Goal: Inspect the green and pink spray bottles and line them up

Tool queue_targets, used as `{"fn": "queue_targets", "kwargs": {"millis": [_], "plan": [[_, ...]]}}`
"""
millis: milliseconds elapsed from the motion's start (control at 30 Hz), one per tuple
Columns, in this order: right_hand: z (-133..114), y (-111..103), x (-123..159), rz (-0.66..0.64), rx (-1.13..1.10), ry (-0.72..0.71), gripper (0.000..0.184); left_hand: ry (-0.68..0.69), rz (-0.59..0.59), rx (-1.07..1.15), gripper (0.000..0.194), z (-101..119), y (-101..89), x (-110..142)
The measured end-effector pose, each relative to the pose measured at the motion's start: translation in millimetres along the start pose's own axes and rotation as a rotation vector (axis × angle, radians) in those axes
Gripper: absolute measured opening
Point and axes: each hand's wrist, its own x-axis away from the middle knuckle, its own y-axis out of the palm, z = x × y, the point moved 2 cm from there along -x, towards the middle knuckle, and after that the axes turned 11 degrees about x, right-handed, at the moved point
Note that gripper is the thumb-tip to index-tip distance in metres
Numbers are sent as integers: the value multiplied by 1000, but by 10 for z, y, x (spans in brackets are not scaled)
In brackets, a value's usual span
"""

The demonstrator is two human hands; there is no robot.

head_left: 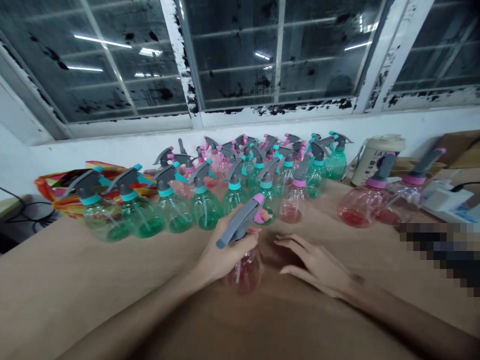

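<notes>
My left hand (232, 245) is wrapped round the neck of a pink spray bottle (245, 275), just under its grey head with the pink nozzle. The bottle is see-through and stands nearly upright over the table. To its right, my right hand (315, 262) is apart from it, fingers stretched out and holding nothing. Beyond my hands a row of green spray bottles (178, 217) with grey heads and teal collars stands on the table. A pink spray bottle (294, 207) is at the right end of that row. Two more pink bottles (360, 205) stand farther right.
Behind the front row, several more pink and green bottles (258, 172) crowd toward the wall. A colourful bag (67, 210) lies at the left. At the right are a cream tumbler (375, 157), a cardboard box (459, 147) and a white plug adapter (446, 195) with a cable.
</notes>
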Motion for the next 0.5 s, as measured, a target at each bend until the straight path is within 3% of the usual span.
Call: {"fn": "queue_targets", "kwargs": {"millis": [167, 500], "plan": [[332, 17, 165, -25, 39, 22, 44, -31, 14, -20, 28, -50, 15, -82], [370, 68, 79, 1, 86, 15, 45, -11, -3, -109, 15, 74, 16, -198]]}}
